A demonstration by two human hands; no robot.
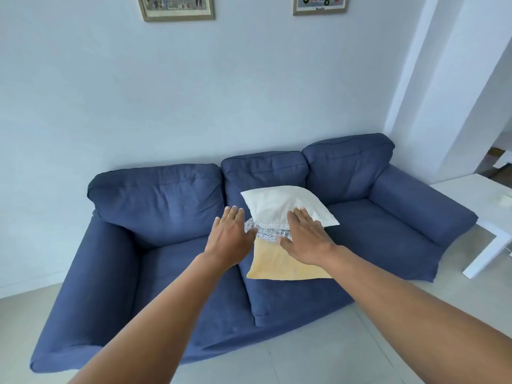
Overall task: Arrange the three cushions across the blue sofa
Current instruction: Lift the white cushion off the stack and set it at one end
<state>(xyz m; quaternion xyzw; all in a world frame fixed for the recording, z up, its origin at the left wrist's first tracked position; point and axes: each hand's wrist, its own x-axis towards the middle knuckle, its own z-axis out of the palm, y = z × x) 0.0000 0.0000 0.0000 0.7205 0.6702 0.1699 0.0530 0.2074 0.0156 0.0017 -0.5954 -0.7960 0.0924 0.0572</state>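
Observation:
Three cushions lie stacked on the middle seat of the blue sofa (171, 206). A white cushion (277, 203) is on top, a grey-and-white patterned cushion (270, 233) shows under it, and a yellow cushion (279, 266) lies at the bottom, sticking out toward me. My left hand (231, 239) hovers open just left of the stack, fingers spread. My right hand (304, 239) is open, palm down over the front edge of the white cushion and the patterned one; whether it touches them I cannot tell.
The left seat (177, 261) and right seat (368, 225) of the sofa carry nothing. A white low table (471, 195) stands right of the sofa's arm. Pale tiled floor (304, 356) lies in front. Two framed pictures hang on the wall above.

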